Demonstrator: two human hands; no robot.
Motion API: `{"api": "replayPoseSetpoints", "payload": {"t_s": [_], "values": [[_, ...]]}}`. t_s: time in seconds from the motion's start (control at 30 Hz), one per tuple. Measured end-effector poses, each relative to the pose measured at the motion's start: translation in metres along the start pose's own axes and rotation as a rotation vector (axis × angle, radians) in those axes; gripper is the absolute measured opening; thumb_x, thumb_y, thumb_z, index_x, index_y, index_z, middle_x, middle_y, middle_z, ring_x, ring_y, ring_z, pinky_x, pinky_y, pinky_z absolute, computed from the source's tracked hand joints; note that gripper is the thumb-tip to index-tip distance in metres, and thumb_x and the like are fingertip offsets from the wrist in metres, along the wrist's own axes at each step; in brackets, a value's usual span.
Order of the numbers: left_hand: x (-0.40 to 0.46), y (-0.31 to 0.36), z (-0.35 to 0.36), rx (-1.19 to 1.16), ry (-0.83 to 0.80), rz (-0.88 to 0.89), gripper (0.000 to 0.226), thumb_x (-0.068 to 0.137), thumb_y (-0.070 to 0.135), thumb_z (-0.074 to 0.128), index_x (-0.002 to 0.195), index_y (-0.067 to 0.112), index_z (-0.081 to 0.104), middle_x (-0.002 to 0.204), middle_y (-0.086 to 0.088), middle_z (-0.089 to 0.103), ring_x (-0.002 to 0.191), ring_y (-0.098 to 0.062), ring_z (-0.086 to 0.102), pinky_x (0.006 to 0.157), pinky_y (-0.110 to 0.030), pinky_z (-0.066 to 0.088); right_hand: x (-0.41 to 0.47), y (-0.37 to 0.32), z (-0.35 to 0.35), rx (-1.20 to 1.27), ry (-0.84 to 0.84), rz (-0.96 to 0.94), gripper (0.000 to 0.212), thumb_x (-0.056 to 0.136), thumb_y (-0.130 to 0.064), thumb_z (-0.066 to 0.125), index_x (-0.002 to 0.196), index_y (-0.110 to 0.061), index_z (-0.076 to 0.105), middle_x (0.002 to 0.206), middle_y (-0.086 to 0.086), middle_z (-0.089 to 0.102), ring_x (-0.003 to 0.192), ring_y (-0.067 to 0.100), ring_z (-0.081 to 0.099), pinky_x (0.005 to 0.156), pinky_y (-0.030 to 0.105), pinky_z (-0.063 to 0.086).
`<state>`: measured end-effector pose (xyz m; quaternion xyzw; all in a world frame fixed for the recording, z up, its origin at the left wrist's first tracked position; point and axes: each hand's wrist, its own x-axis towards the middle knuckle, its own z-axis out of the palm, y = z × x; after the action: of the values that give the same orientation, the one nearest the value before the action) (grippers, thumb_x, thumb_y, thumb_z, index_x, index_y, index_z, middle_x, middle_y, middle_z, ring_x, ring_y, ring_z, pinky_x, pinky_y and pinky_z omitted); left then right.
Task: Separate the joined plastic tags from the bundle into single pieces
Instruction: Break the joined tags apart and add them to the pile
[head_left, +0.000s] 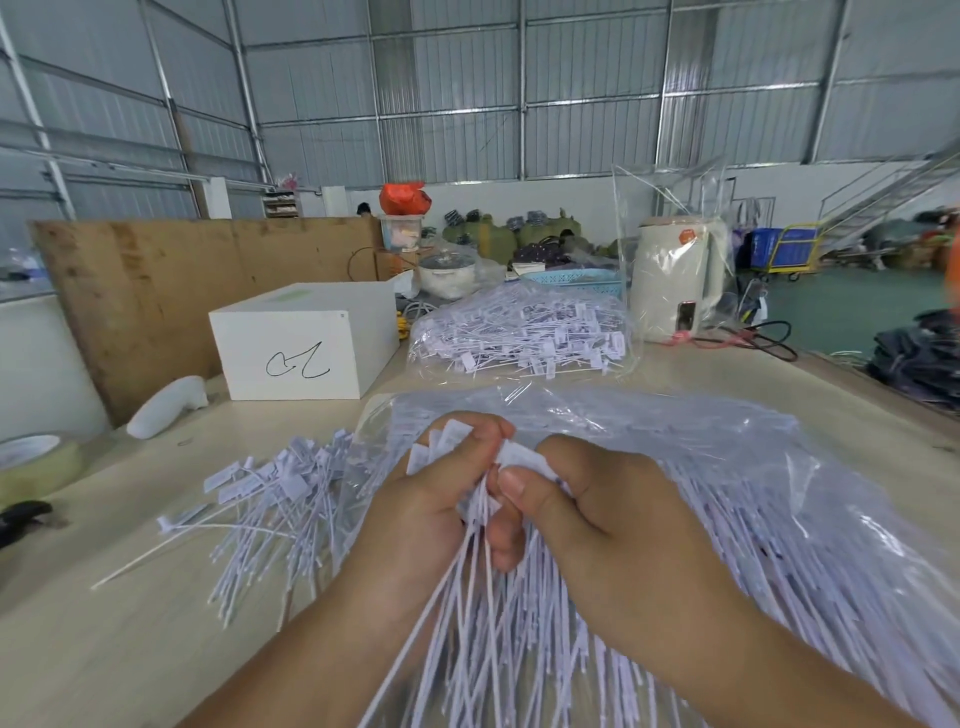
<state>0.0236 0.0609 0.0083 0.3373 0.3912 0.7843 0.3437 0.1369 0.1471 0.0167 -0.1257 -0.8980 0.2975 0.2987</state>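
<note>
A bundle of joined white plastic tags (483, 613) hangs between both hands, its thin stems trailing down toward me. My left hand (431, 499) grips the flat tag heads from the left. My right hand (597, 514) pinches the same heads from the right, thumb pressed on top. A loose pile of single tags (280, 499) lies on the table to the left of my hands. Under and right of my hands spreads a clear plastic bag of tags (779, 519).
A second bag of tags (519, 332) sits farther back on the wooden table (104, 649). A white box (306, 343) stands back left, a cream kettle (675, 280) back right with black cables. A tape roll (31, 462) lies at the left edge.
</note>
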Motion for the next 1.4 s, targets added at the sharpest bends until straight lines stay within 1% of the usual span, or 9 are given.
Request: {"api": "replayPoseSetpoints", "payload": {"t_s": [0.27, 0.4, 0.47, 0.6, 0.73, 0.97, 1.1, 1.23, 1.4], "values": [[0.011, 0.015, -0.013, -0.173, 0.123, -0.002, 0.004, 0.076, 0.018, 0.058, 0.079, 0.016, 0.057, 0.059, -0.003, 0.048, 0.035, -0.012, 0.042, 0.036, -0.016, 0.038, 0.006, 0.018, -0.012, 0.207, 0.423, -0.033, 0.04, 0.091, -0.059, 0.041, 0.062, -0.031, 0.04, 0.046, -0.012, 0.039, 0.042, 0.005, 0.032, 0.042, 0.019, 0.025], [0.003, 0.007, -0.006, 0.09, 0.012, 0.003, 0.007, 0.076, 0.015, 0.065, 0.083, 0.016, 0.068, 0.06, -0.009, 0.058, 0.034, -0.017, 0.047, 0.036, -0.02, 0.041, 0.005, 0.027, -0.011, 0.232, 0.12, -0.107, 0.018, 0.091, -0.055, 0.05, 0.084, -0.039, 0.048, 0.046, -0.013, 0.047, 0.038, 0.002, 0.038, 0.043, 0.014, 0.03], [-0.002, 0.002, 0.001, 0.19, -0.1, -0.002, 0.011, 0.077, 0.013, 0.071, 0.087, 0.017, 0.07, 0.055, -0.011, 0.059, 0.034, -0.018, 0.049, 0.035, -0.021, 0.042, 0.005, 0.026, -0.006, 0.235, -0.03, -0.152, 0.021, 0.092, -0.057, 0.048, 0.105, -0.041, 0.047, 0.057, -0.013, 0.064, 0.049, 0.006, 0.059, 0.054, 0.03, 0.05], [-0.007, 0.006, 0.004, 0.2, -0.156, -0.086, 0.025, 0.075, 0.033, 0.073, 0.091, 0.014, 0.069, 0.047, -0.009, 0.053, 0.035, -0.017, 0.049, 0.035, -0.018, 0.039, 0.003, 0.022, -0.008, 0.227, -0.173, -0.198, 0.032, 0.094, -0.054, 0.047, 0.122, -0.041, 0.039, 0.072, -0.012, 0.073, 0.064, 0.024, 0.069, 0.069, 0.049, 0.054], [-0.005, 0.004, -0.001, 0.355, -0.179, -0.005, 0.025, 0.081, 0.03, 0.068, 0.095, 0.01, 0.064, 0.061, -0.003, 0.064, 0.039, -0.019, 0.049, 0.039, -0.022, 0.04, 0.001, 0.019, -0.009, 0.124, -0.215, -0.208, 0.03, 0.097, -0.043, 0.049, 0.121, -0.052, 0.035, 0.076, -0.021, 0.072, 0.057, 0.005, 0.063, 0.061, 0.022, 0.048], [-0.001, 0.009, -0.007, 0.359, -0.197, 0.06, 0.004, 0.075, 0.013, 0.067, 0.075, 0.017, 0.069, 0.068, -0.009, 0.064, 0.045, -0.022, 0.05, 0.038, -0.023, 0.042, 0.003, 0.014, -0.009, 0.088, -0.241, -0.155, 0.036, 0.093, -0.05, 0.054, 0.125, -0.039, 0.043, 0.08, -0.011, 0.073, 0.06, 0.011, 0.062, 0.062, 0.04, 0.051], [0.004, 0.017, -0.013, 0.285, -0.082, 0.043, 0.014, 0.066, 0.005, 0.069, 0.067, 0.019, 0.069, 0.053, -0.011, 0.052, 0.038, -0.021, 0.046, 0.036, -0.021, 0.041, 0.004, 0.023, -0.014, 0.075, -0.192, -0.089, 0.041, 0.09, -0.06, 0.053, 0.088, -0.02, 0.062, 0.059, 0.0, 0.055, 0.052, 0.017, 0.049, 0.055, 0.042, 0.04], [0.003, 0.014, -0.013, 0.286, -0.099, -0.045, 0.007, 0.07, 0.012, 0.063, 0.073, 0.014, 0.07, 0.054, -0.011, 0.055, 0.034, -0.019, 0.048, 0.034, -0.022, 0.04, 0.004, 0.025, -0.015, 0.198, -0.283, -0.082, 0.017, 0.098, -0.042, 0.054, 0.086, -0.042, 0.065, 0.051, -0.013, 0.047, 0.049, 0.011, 0.036, 0.05, 0.027, 0.03], [0.0, 0.01, -0.011, 0.316, -0.125, -0.031, 0.006, 0.072, 0.021, 0.07, 0.076, 0.016, 0.072, 0.058, -0.013, 0.055, 0.032, -0.019, 0.046, 0.036, -0.02, 0.04, 0.004, 0.016, -0.018, 0.264, -0.355, -0.086, 0.023, 0.103, -0.038, 0.048, 0.094, -0.042, 0.07, 0.086, -0.012, 0.073, 0.067, 0.036, 0.057, 0.068, 0.037, 0.049]]}}
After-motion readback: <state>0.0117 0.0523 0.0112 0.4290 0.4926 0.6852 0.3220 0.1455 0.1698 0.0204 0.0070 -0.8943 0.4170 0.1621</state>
